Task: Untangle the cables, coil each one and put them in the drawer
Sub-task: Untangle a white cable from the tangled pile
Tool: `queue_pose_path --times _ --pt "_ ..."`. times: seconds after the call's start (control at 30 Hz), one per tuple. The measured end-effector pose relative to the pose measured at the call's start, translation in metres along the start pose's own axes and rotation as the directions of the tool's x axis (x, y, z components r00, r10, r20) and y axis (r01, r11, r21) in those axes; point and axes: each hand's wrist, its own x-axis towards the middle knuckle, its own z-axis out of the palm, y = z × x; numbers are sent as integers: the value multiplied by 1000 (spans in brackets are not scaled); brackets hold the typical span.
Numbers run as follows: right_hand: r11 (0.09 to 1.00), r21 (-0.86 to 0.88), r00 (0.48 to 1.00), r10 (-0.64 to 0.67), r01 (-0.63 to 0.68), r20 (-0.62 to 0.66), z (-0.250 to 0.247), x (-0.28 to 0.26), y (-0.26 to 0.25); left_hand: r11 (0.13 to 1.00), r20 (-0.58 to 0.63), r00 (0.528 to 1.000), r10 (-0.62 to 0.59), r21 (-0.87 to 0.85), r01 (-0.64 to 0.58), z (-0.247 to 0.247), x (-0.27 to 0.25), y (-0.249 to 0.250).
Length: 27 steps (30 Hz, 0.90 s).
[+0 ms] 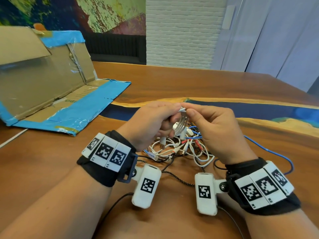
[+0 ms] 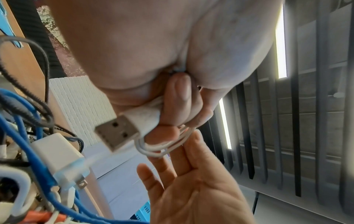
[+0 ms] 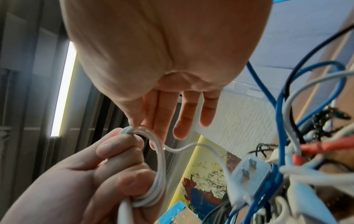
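White cable (image 1: 181, 120) part-coiled in left hand (image 1: 151, 125) grip; right hand (image 1: 217, 130) pinches loop; tangle (image 1: 183, 149) remains on bench (image 1: 189, 80).

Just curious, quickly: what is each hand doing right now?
Left hand: grips the white cable coil, fingers curled through its loops.
Right hand: pinches the coil's top; other fingers straight.

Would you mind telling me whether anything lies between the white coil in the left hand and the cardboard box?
Nothing visible blocks it: bare table lies between the white coil and the cardboard box. But the coil's tail runs into the tangle.
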Motion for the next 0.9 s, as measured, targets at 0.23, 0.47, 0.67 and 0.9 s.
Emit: queue_pose_path --times 0.23,0.47,0.67,0.9 --pt "987 115 990 102 -112 94 4 -1 2 995 -20 998 54 83 -53 1 -1 1" --pt "843 477 969 211 -247 130 12 1 2 989 -90 990 108 115 -97 -4 5 -5" --pt "784 539 949 212 -309 234 14 -2 -3 988 -54 994 99 123 -92 -3 6 -10" --pt "967 140 970 227 -213 -87 3 2 8 966 -63 995 84 250 -66 -1 4 -7"
